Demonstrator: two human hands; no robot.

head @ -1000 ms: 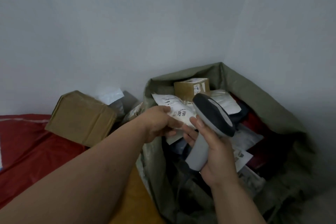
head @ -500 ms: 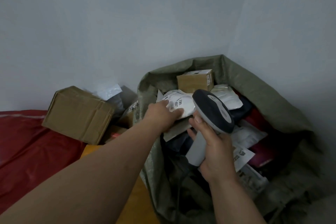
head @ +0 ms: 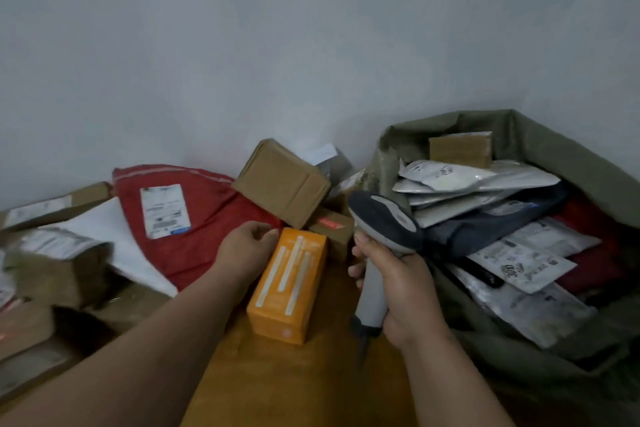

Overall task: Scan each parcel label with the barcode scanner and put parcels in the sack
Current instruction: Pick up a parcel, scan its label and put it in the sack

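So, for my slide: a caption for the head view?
Right hand holds grey barcode scanner; left hand reaches toward orange cardboard box.

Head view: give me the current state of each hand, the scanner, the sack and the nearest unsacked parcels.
Left hand: empty, fingers loosely curled, beside the orange box.
Right hand: grips the scanner handle.
Barcode scanner: held upright, head pointing left.
Sack: open, heaped with parcels.
Orange box: outside the sack, lying flat.
Red mailer: outside the sack, label facing up.

Dim, flat indoor light, soft img.
No glare; weak shadows under parcels. Left edge motion-blurred, wide-angle bend at the borders, grainy overall.
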